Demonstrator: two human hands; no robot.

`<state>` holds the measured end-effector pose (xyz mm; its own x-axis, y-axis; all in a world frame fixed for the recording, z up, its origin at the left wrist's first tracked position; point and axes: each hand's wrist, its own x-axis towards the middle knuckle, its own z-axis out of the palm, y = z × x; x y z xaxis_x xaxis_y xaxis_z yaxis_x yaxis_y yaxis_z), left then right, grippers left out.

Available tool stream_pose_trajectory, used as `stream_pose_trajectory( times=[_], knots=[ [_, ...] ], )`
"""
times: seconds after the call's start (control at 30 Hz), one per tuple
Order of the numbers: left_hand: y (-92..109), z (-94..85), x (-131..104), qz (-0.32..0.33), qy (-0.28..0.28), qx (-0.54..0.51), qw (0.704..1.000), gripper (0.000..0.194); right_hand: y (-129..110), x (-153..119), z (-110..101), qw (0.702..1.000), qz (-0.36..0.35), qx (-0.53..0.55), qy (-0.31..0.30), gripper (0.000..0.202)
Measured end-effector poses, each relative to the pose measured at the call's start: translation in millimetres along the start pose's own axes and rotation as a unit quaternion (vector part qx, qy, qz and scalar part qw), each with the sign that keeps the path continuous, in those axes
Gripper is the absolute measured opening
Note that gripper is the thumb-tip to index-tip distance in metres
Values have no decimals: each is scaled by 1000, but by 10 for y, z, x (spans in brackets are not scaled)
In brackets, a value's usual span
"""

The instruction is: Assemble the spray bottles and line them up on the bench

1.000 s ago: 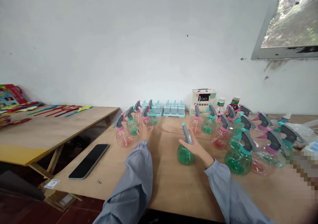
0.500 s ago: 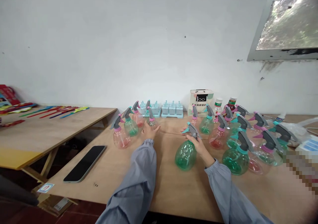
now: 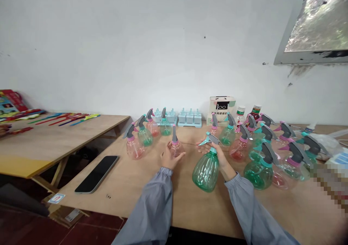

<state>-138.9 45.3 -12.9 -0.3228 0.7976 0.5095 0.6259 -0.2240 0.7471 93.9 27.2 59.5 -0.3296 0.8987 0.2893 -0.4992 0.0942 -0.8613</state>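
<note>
2 holds, frame centre.
Our right fingers (image 3: 201, 149) grasp the tilted green bottle (image 3: 206, 174), our left fingers (image 3: 168, 155) cup the pink bottle (image 3: 177, 148); sparing the teal trigger (image 3: 204, 141) seems wisest.

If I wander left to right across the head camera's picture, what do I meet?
Red package, sticker, phone, leftmost pink bottle, left hand, green bottle in the right hand, dark red bottle, window.
</note>
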Motion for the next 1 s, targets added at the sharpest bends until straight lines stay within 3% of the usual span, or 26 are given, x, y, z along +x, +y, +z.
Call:
stream_pose_trajectory(
  times=[0.23, 0.57, 0.77, 0.93, 1.0],
  knots=[
    [-5, -28, 36, -2, -25, -16, 1000, 56, 83, 1, -25, 1000, 1, -4, -28, 46],
    [-10, -4, 27, 14, -29, -18, 999, 55, 85, -18, 24, 1000, -1, 0, -31, 42],
    [26, -46, 26, 12, -43, -10, 999, 57, 124, -12, 25, 996, -59, -18, 68, 35],
    [57, -64, 27, 9, -52, 3, 999, 57, 114, -21, 18, 999, -40, -29, 21, 33],
    [54, -61, 23, 11, -49, 4, 999, 57, 119, -22, 26, 997, -61, -32, 38, 33]
  ],
)
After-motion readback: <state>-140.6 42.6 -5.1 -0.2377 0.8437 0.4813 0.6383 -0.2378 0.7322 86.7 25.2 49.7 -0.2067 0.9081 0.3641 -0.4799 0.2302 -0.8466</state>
